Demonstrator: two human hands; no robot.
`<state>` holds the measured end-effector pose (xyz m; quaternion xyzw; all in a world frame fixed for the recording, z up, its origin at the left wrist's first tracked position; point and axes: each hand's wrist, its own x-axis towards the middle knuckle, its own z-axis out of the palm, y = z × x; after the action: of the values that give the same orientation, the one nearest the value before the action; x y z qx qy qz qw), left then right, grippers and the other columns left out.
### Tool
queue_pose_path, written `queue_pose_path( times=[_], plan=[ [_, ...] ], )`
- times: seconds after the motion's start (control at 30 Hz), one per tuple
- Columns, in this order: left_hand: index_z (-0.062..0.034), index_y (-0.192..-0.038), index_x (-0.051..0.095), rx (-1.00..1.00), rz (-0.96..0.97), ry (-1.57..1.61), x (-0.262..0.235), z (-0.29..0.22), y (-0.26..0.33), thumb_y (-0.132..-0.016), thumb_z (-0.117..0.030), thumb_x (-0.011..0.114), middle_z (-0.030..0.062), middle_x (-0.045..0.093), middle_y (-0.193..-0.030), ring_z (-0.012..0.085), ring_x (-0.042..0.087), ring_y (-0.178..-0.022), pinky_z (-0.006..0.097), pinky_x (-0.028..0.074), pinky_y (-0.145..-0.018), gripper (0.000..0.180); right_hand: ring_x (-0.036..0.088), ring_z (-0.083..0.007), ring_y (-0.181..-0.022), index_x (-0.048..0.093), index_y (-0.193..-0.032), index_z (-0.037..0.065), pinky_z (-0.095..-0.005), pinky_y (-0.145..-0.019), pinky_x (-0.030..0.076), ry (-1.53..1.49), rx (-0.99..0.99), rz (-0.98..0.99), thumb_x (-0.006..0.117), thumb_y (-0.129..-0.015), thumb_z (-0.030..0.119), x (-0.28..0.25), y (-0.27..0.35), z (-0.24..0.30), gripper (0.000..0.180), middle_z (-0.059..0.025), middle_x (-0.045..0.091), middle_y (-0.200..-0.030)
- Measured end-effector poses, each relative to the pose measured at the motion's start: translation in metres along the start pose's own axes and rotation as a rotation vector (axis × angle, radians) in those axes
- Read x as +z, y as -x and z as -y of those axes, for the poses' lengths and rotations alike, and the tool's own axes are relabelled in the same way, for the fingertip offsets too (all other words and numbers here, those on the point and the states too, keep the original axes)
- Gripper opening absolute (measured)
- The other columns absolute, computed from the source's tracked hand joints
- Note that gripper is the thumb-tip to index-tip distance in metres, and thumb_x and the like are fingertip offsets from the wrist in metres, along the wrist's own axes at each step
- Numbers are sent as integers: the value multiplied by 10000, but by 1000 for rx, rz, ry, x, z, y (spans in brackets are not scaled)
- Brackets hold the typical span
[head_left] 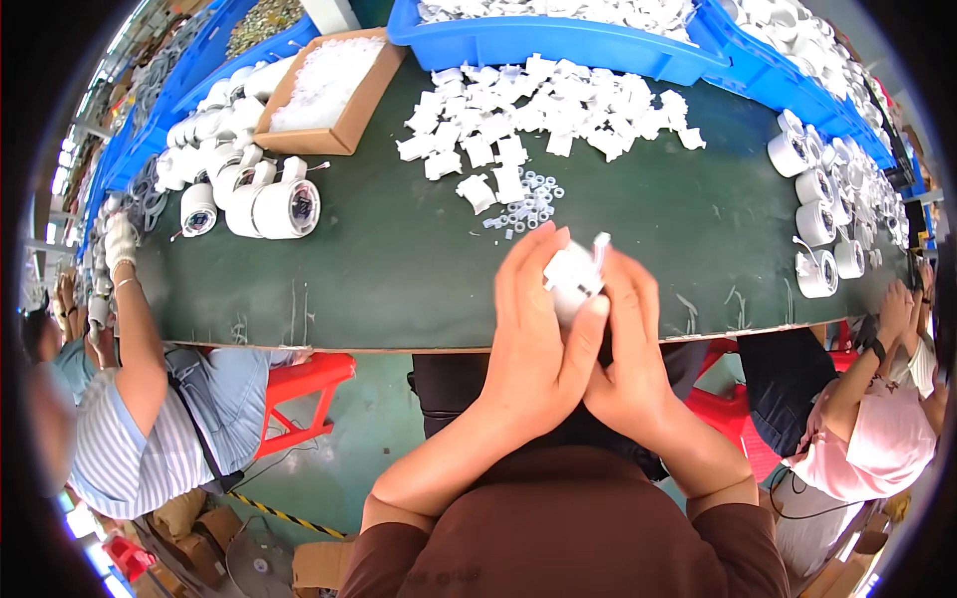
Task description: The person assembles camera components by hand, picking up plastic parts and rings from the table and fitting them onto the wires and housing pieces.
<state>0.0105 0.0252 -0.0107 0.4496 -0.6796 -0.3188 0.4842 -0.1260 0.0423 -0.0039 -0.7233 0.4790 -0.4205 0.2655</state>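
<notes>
**Small white part held over the bench edge**

Both hands close round a small white moulded plastic housing (575,279) just above the near edge of the dark green worktable (399,269): left hand (538,329) cupping it, right hand (628,339) pinching its side. It looks light, rigid and smooth, best gripped by its body. Bare table lies ahead; beyond, a heap of loose white plastic clips (548,110) and a blue plastic bin (538,45).

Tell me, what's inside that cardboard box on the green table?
The cardboard box holds a heap of small translucent white plastic bits. The heap covers the bottom, so anything beneath stays hidden.
</notes>
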Motion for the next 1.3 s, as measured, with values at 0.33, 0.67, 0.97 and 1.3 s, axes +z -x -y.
queue_pose_path(
  times=[0.33, 0.67, 0.97, 1.3],
  plan=[
    [-27, -1123, 606, 162, 34, -255, -20, -3, -10, -840, -62, 646, 151, 621, -1135, 360, 553, -970, 440, 455, -865, 289, 548, -76, -802, 635, -1045, 21, -229, -728, 466, -895, 321, 47, 652, -989, 47, -26, -41, 12, 65, -25, 641, -956],
    [-32, -971, 641, 71, -128, -115, -19, 4, -9, -857, -45, 615, 114, 662, -976, 306, 597, -823, 403, 492, -733, 117, 637, -83, -832, 664, -1013, 0, -242, -728, 530, -500, 145, -121, 668, -923, -83, 0, -27, 5, 123, -47, 673, -945],
    [10, -969, 647, 69, -49, -84, -26, -3, -10, -907, -66, 592, 142, 665, -1004, 306, 595, -915, 387, 472, -839, 113, 634, -113, -866, 675, -1025, 1, -276, -782, 519, -569, 157, 124, 681, -942, -13, -19, -33, -10, 85, -47, 672, -938],
    [-30, -979, 653, 235, -99, -104, -25, 12, -19, -850, -33, 649, 125, 672, -1028, 313, 578, -865, 391, 471, -767, 129, 621, -376, -1112, 674, -1176, 33, -423, -959, 502, 671, -154, -90, 634, -840, -40, -133, -121, -140, 346, -170, 686, -1186]
  ],
)
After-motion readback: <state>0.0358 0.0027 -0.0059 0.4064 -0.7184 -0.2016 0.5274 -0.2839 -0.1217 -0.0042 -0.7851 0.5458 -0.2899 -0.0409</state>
